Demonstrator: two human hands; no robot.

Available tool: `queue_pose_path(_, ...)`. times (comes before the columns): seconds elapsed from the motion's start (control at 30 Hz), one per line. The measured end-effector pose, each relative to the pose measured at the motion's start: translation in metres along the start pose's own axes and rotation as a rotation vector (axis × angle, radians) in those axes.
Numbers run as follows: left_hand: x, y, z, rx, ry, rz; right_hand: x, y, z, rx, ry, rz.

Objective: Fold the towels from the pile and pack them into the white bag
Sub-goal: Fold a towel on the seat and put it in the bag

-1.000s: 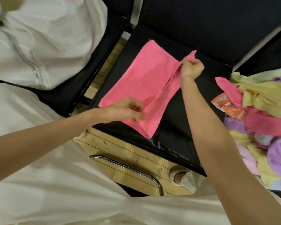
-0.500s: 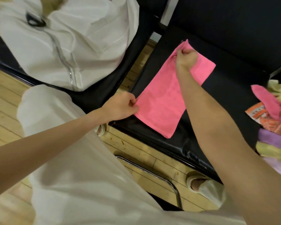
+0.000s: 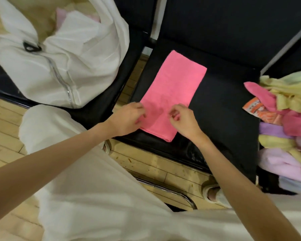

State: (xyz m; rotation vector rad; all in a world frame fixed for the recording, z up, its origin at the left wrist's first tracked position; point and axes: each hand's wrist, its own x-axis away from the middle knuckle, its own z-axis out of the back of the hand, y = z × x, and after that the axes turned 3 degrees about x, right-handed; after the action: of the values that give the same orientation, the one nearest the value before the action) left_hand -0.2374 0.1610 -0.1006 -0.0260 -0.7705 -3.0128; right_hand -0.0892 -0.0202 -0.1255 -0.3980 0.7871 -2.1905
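towel (image 3: pixel 174 87) flat on seat (image 3: pixel 221 105), folded strip | left hand (image 3: pixel 127 119), right hand (image 3: pixel 184 119) curled at near end, grip unclear | risk: uneven pinch skews next fold, layers slide apart

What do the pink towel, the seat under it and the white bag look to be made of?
Pink towel: soft matte cloth, probably microfibre or terry; faintly fuzzy, lies limp. Seat: black leather or vinyl, likely; glossy creases at its front edge. White bag: thin matte fabric, maybe non-woven; crumpled, with a zip.
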Motion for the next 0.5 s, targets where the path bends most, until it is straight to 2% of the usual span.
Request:
queue_pose_path(0.13, 0.000, 0.005, -0.006, -0.003, -0.090, -0.015, 0.046, 0.002, 0.010, 0.109, -0.114, 0.073)
queue_pose_path(0.27, -0.002, 0.005, -0.007, -0.038, -0.112, -0.020, 0.060, 0.003, 0.010, 0.275, -0.241, 0.174)
queue_pose_path(0.5, -0.005, 0.009, -0.007, -0.112, -0.138, -0.034, 0.061, 0.002, -0.004, 0.480, -0.155, 0.288)
